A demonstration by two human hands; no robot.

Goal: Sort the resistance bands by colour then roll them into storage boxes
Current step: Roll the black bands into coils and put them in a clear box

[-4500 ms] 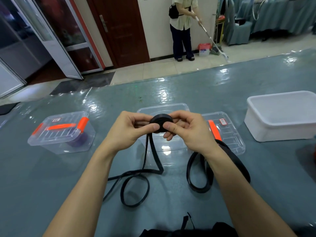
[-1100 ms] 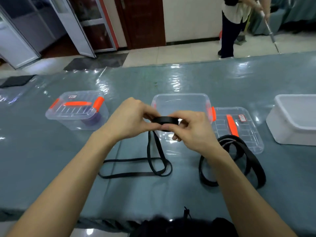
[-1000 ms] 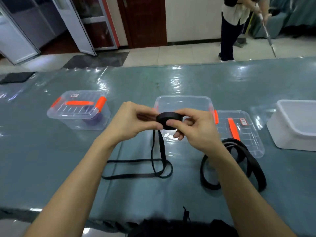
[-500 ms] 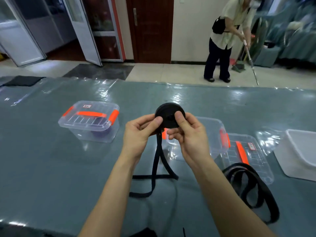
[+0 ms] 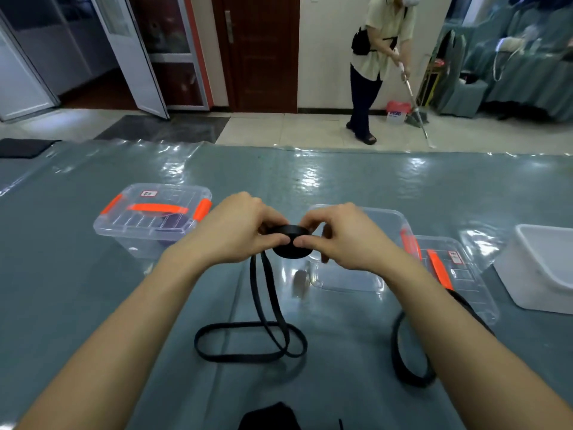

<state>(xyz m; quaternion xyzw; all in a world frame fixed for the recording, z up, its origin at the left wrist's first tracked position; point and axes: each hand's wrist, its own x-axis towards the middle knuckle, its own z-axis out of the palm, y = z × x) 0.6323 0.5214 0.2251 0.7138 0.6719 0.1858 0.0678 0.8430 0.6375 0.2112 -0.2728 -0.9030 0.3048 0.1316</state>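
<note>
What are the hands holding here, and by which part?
The left hand and right hand pinch the black resistance band at the rim of its rolled coil; the unrolled tail hangs to the table.

The black band roll (image 5: 290, 245) now sits flat and lower between the left hand (image 5: 235, 232) and right hand (image 5: 348, 240), no longer raised face-on. Its loose tail (image 5: 248, 339) forms one long loop, not the earlier double curl.

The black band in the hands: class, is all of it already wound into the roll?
No, a long tail hangs from the roll and lies looped on the table.
</note>
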